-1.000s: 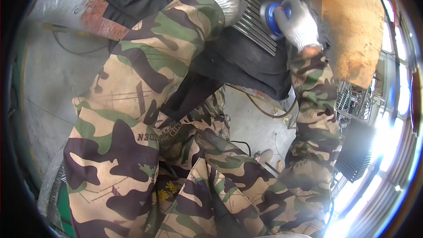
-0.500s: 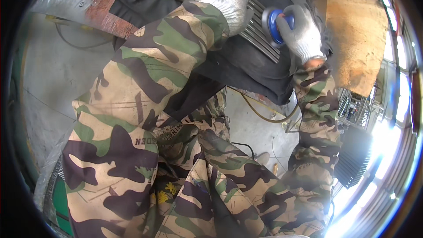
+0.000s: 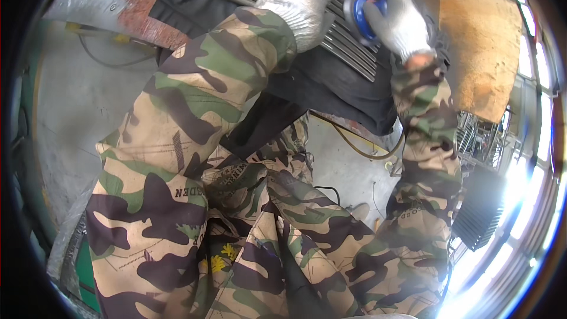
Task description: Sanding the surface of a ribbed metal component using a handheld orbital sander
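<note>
A row of several grey metal rods [image 3: 353, 53] lies side by side on a black cloth [image 3: 331, 91] at the top of the head view. My left hand [image 3: 300, 10], in a whitish glove, rests flat across the rods with its fingers spread. In my right hand [image 3: 405, 26], gloved the same way, is a round blue sander [image 3: 361, 19]. Its disc is tilted on edge toward the rods and looks blurred. Whether the disc touches them I cannot tell. My right fingers wrap round the body, which is partly hidden by the glove.
A worn metal tabletop [image 3: 112, 6] with reddish patches extends left of the cloth. To the right stands a stained wooden board [image 3: 481, 53]. Below the table a hose [image 3: 366, 152] loops over the grey floor. Wire racks [image 3: 475, 142] stand at the right, near bright windows.
My right hand has carried the sander a little farther away and to the left along the rods. My left hand stays flat on the rods, shifted slightly left in view.
</note>
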Available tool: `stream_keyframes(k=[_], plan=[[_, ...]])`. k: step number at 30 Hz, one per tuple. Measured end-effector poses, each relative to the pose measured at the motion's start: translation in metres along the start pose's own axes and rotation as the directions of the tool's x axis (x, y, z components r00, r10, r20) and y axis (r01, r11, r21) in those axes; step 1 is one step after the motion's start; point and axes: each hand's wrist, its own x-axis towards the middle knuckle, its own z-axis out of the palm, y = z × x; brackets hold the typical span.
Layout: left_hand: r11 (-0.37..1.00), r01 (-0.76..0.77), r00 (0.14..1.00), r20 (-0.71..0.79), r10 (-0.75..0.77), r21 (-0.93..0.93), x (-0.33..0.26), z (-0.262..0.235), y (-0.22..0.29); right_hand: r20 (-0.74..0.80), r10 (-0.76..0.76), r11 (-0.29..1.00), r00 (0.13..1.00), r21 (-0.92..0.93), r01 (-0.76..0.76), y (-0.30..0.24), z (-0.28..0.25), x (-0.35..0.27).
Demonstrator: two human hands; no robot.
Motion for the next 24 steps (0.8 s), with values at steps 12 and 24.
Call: stream_keyframes(k=[12, 24], plan=[[0.991, 0.109, 0.988, 0.101, -0.117, 0.083, 0.005, -0.006, -0.012, -0.015, -0.042, 0.999, 0.999, 0.018, 0.042, -0.006, 0.001, -0.002], [1.0, 0.02, 0.999, -0.033, -0.02, -0.005, 0.008, -0.009, -0.019, 0.011, -0.009, 1.0, 1.0, -0.006, 0.009, 0.004, 0.009, 0.004]])
